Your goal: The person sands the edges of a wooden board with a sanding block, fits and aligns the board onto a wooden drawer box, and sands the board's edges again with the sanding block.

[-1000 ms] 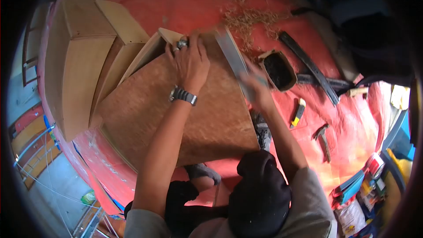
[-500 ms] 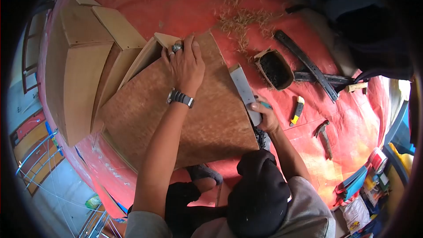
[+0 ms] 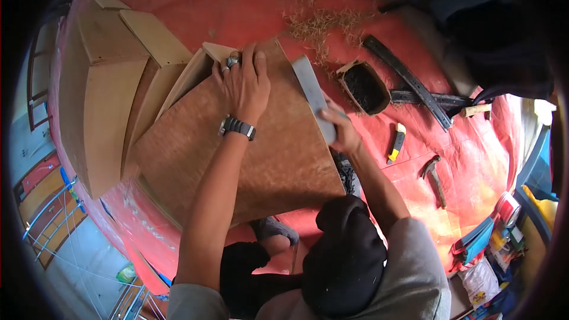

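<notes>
A wooden box with a brown panel on top [image 3: 261, 148] lies in front of me. My left hand [image 3: 243, 86], with rings on it and a watch at the wrist, rests flat on the panel near its far edge, fingers spread a little. My right hand [image 3: 342, 127] is wrapped round a long grey block [image 3: 311, 92], which lies along the panel's right edge. The underside of the block and most of the gripping fingers are hidden.
Wooden boxes [image 3: 115, 101] stand on the left. To the right on the red sheet are a container of dark bits [image 3: 366, 89], black rails [image 3: 409, 80], a yellow-and-black cutter [image 3: 396, 143] and a hammer [image 3: 435, 181]. Shavings [image 3: 323, 24] lie beyond.
My right hand and the grey block have slid toward me along the panel edge, then back away from me. My left hand stays on the panel. The view has shifted slightly.
</notes>
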`<state>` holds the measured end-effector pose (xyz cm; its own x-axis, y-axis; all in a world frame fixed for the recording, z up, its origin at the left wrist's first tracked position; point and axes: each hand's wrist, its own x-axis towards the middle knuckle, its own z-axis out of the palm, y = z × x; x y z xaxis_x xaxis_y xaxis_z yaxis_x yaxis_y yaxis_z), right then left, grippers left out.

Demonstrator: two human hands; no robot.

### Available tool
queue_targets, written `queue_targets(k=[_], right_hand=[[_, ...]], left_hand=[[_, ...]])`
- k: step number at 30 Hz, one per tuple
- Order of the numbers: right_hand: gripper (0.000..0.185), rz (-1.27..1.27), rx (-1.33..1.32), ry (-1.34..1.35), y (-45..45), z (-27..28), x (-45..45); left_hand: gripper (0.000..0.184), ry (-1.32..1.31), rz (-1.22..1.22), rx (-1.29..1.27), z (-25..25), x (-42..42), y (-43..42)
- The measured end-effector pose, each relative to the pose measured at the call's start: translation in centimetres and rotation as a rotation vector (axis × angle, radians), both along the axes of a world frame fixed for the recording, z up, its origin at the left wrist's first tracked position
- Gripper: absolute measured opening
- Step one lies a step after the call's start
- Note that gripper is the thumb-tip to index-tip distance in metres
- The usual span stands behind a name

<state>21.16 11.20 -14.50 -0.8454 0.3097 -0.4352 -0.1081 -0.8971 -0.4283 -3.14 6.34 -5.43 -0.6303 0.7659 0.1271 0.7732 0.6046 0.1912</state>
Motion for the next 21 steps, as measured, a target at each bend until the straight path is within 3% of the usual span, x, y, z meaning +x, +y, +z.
queue_targets(k=[4, 8, 10, 14, 19, 21], right_hand=[[0.092, 0.011, -0.056, -0.133, -2.5, 1.7, 4.6], [0.085, -0.044, 0.081, -0.054, 0.7, 1.4, -1.5], [0.073, -0.088, 0.018, 0.061, 3.7, 2.4, -6.7], [0.073, -0.099, -0.129, 0.102, 4.5, 2.6, -9.1], [0.072, -0.063, 0.065, -0.082, -0.1, 2.4, 0.4], [0.088, -0.039, -0.008, -0.142, -2.3, 3.9, 4.0]], left_hand=[[0.047, -0.004, -0.011, -0.013, 0.2, 0.3, 0.2], [0.048, 0.017, -0.008, -0.018, 0.1, 0.2, 0.1], [0.048, -0.011, -0.012, -0.042, 0.1, 0.4, 0.0], [0.048, 0.021, -0.009, -0.037, 0.4, 0.2, 0.3], [0.041, 0.000, 0.019, -0.039, 0.1, 0.4, 0.2], [0.041, 0.022, 0.004, -0.020, -0.2, 0.2, 0.2]])
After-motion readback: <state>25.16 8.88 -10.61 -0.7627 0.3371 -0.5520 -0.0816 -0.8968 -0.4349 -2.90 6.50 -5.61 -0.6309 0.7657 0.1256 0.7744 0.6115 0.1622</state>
